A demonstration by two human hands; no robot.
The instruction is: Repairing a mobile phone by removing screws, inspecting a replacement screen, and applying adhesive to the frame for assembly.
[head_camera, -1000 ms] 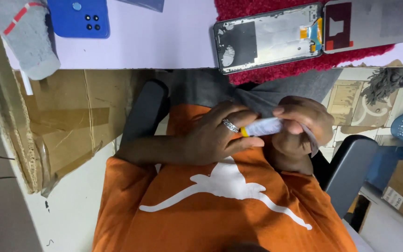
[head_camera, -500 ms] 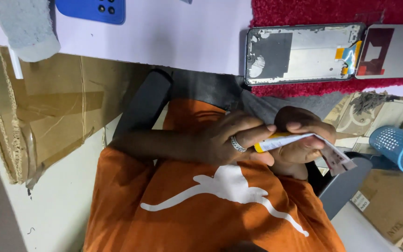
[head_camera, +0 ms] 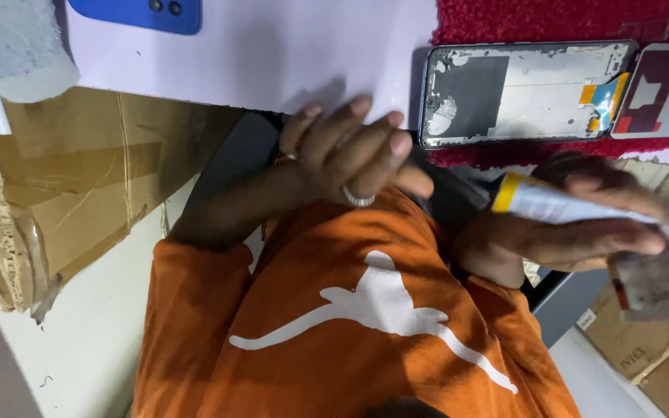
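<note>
The right hand point(head_camera: 574, 224) gripped a white tube with a yellow collar point(head_camera: 559, 205), fingers closed around it, just off the near edge of the worktop point(head_camera: 272, 54). The left hand point(head_camera: 350, 155) hovered empty beside it at that same edge, fingers extended and held loosely together, a ring on one. A stripped phone frame point(head_camera: 520, 93) lay on a red mat point(head_camera: 567, 19) on the worktop beyond the tube. A blue phone back point(head_camera: 141, 11) lay toward the far edge.
</note>
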